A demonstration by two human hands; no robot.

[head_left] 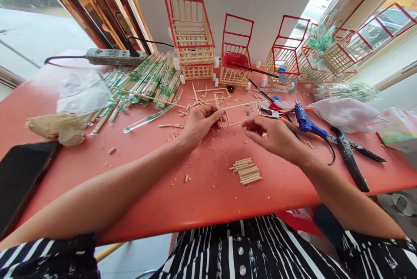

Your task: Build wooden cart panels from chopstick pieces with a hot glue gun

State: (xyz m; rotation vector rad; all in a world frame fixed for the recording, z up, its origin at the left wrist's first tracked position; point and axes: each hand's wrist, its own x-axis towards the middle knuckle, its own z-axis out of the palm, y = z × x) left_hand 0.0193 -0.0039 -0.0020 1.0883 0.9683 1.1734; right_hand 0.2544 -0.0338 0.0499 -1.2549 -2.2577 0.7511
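Note:
My left hand [206, 119] is closed in a pinch on a small rectangular frame of thin wooden sticks [243, 105], gripping its left end. One stick at that end points up past the fingers. To the right of the frame's near side, my right hand [272, 136] hovers with loosely curled fingers and a gap between thumb and fingertips; I see nothing in it. Below the hands lies a neat pile of short cut sticks [246, 171]. Another stick frame [211, 90] rests farther back, among loose stick pieces.
Behind stand several small stick carts with red handles [193, 31]. At left are wrapped chopsticks [153, 77], a power strip [114, 56] and a black phone [24, 179]. At right lie a blue glue gun [304, 120], black-handled cutters [350, 157] and a white plastic bag [348, 114].

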